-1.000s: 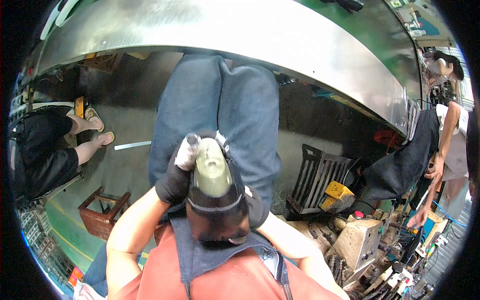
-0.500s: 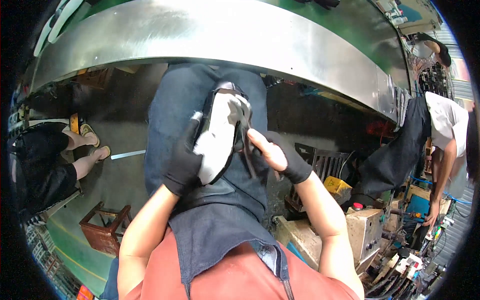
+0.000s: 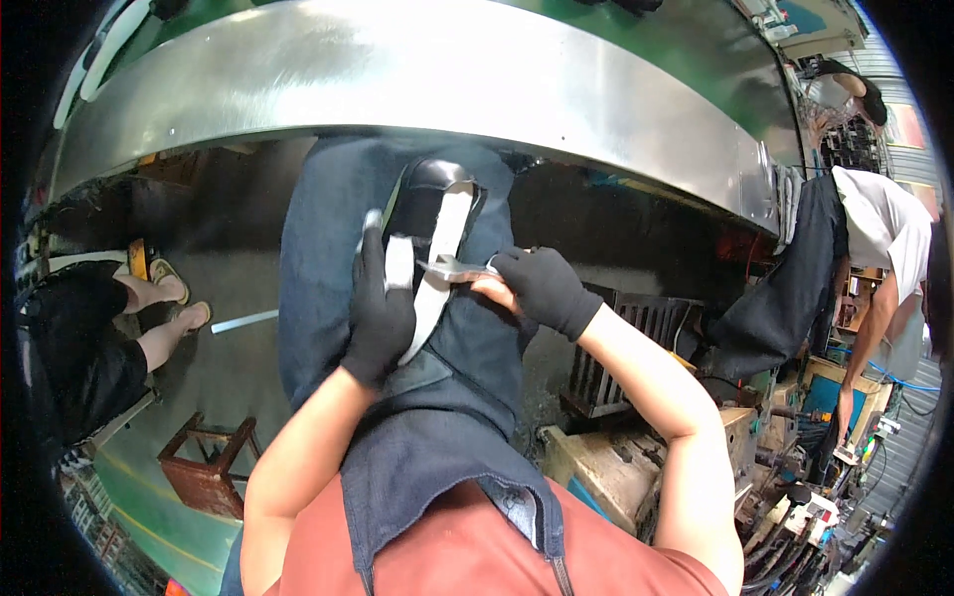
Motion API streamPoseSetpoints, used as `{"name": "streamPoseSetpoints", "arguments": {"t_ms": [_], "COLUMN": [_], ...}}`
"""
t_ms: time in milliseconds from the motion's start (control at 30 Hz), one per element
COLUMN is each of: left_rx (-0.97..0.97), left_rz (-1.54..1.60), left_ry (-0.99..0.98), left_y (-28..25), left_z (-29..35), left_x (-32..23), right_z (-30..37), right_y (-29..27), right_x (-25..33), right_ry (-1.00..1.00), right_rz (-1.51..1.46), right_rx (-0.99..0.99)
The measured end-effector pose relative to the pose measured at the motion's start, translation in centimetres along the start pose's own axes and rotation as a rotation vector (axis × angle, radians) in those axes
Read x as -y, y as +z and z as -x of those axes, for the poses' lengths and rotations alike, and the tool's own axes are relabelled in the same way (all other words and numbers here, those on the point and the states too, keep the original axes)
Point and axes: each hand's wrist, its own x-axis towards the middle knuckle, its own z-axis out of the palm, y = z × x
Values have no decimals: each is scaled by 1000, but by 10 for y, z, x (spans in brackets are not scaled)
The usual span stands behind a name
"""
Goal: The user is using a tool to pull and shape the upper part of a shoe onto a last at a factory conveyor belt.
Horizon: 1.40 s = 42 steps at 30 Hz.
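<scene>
Head view shows the gloved left hand (image 3: pixel 380 308) clamped around a black shoe (image 3: pixel 429 253) on the lap, while the right hand (image 3: pixel 542 288) pinches a metal blade (image 3: pixel 452 268) against its pale sole.

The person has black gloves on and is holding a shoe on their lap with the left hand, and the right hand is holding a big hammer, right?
Not a hammer. In the head view the right hand holds a small thin metal tool against the shoe. The rest is right.
</scene>
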Motion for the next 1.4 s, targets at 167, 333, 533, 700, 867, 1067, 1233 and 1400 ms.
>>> {"name": "streamPoseSetpoints", "arguments": {"t_ms": [167, 333, 533, 700, 867, 1067, 1233, 1400], "left_rx": [91, 27, 258, 179, 177, 198, 327, 257], "left_rz": [-501, -599, -373, -342, -119, -225, 57, 351], "left_ry": [210, 133, 106, 346, -73, -53, -122, -506], "left_y": [7, 10, -19, -34, -37, -36, -51, -34], "left_z": [-3, -5, -4, 50, 101, 100, 65, 45], "left_x": [-13, -12, 37, 19, 17, 23, 2, 19], "right_z": [22, -27, -25, 22, 53, 31, 42, 46], "right_y": [-31, -117, -106, -2, 10, -14, 33, 40], "right_x": [3, 19, 90, 56, 67, 86, 61, 55], "right_ry": [737, 331, -14, 212, 382, 255, 193, 70], "right_rz": [-1314, -85, -150, -420, -760, -442, -239, -288], "right_rx": [658, 685, 152, 356, 305, 394, 161, 91]}}
